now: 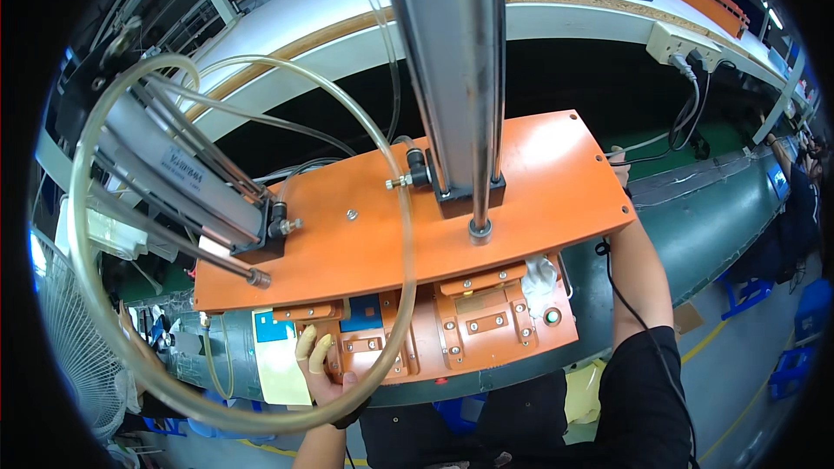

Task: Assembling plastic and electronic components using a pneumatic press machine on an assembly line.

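Observation:
My left hand point(323, 375), with pale finger cots on two fingers, is at the left front of the orange base plate point(495, 343). Its fingers are apart, and nothing shows between them. Just beyond it, a blue flat piece point(360, 313) lies in the left fixture, partly under the upper orange plate point(347, 247). Another blue piece point(272, 327) rests on a yellow sheet point(285, 373) to the left. My right arm reaches past the upper plate's right end. Of my right hand point(620, 169) only a part shows beside that edge; most fingers are hidden.
Two upright cylinders point(447, 61) stand on the upper plate, and a clear hose point(82, 208) loops in front. A green button point(552, 317) and white cloth point(540, 282) sit at the base's right. Behind are a white bench point(304, 0) and a power strip point(682, 45).

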The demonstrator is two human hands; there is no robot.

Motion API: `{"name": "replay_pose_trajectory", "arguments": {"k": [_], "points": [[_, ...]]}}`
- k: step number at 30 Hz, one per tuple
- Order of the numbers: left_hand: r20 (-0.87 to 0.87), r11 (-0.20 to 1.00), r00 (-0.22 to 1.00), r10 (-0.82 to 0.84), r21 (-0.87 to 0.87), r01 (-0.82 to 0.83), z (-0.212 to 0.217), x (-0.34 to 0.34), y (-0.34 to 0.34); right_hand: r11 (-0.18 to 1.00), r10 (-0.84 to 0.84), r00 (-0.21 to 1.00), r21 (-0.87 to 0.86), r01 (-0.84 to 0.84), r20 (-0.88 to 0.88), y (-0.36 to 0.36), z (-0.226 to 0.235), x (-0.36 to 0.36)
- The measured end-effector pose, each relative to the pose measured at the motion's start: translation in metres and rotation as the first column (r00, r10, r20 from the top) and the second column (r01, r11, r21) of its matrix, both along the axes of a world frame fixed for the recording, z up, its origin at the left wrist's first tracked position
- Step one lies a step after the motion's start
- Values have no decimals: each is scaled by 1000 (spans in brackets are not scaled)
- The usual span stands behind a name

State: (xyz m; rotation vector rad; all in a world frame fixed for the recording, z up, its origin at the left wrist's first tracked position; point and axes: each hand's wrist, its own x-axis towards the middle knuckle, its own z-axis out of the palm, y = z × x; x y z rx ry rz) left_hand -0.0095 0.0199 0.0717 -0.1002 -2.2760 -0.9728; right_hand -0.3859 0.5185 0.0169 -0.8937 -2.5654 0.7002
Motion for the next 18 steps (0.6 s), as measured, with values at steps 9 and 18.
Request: {"name": "replay_pose_trajectory", "arguments": {"k": [9, 18], "points": [[-79, 997, 994, -74, 5, 75, 6, 0, -7, 137, -45, 971, -965, -226, -234, 71, 30, 198], [-97, 892, 887, -451, -20, 452, 27, 54, 31, -293, 43, 779, -754, -588, -625, -44, 64, 439]]}}
